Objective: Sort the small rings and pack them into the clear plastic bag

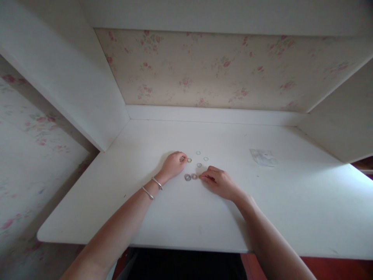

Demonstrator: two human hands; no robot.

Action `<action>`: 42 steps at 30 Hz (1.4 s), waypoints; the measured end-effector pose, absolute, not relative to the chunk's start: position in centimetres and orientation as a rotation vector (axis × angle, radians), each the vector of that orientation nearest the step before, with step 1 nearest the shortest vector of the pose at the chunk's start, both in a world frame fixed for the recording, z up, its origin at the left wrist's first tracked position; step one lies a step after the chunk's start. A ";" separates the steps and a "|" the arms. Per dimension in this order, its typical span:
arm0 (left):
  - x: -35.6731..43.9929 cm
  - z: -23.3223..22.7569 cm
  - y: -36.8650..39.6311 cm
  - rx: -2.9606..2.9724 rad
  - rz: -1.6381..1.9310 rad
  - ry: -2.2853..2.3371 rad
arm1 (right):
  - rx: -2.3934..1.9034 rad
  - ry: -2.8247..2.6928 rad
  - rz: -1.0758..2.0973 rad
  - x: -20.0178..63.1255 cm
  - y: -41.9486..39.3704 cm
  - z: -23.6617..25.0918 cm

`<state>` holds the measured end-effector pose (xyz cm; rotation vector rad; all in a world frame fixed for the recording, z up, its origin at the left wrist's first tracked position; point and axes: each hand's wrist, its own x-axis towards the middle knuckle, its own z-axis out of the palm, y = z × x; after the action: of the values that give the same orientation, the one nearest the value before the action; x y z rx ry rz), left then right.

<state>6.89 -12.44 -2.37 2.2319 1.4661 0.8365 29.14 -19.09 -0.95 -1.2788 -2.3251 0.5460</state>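
Several small rings lie in a loose cluster on the white desk. My left hand, with two silver bangles on its wrist, rests at the cluster's left, fingertips pinching a ring beside a gold ring. My right hand lies at the right, fingertips closed on a small ring. Between the hands lie a purple ring and a pinkish ring. Three pale rings lie just beyond.
A clear plastic bag lies on the desk to the right. White side panels flank the desk, with floral wallpaper behind. The desk's front edge is near my body, dark floor below.
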 end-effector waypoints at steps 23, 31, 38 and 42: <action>7.4 -1.9 -13.9 2.385 0.619 1.544 | -1.318 -2.158 0.426 29.1 -19.0 -0.9; 7.5 -1.9 -14.0 2.411 0.573 1.573 | -1.308 -2.169 0.405 29.1 -18.9 -1.0; 7.7 -1.8 -14.3 2.420 0.566 1.619 | -1.323 -2.174 0.405 29.2 -19.0 -0.9; 7.8 -1.6 -14.4 2.424 0.531 1.610 | -1.321 -2.169 0.398 29.2 -19.0 -0.8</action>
<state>7.81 -14.44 -1.56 2.4239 1.6098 0.5312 29.22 -19.05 -0.77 -1.3215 -2.1691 0.3980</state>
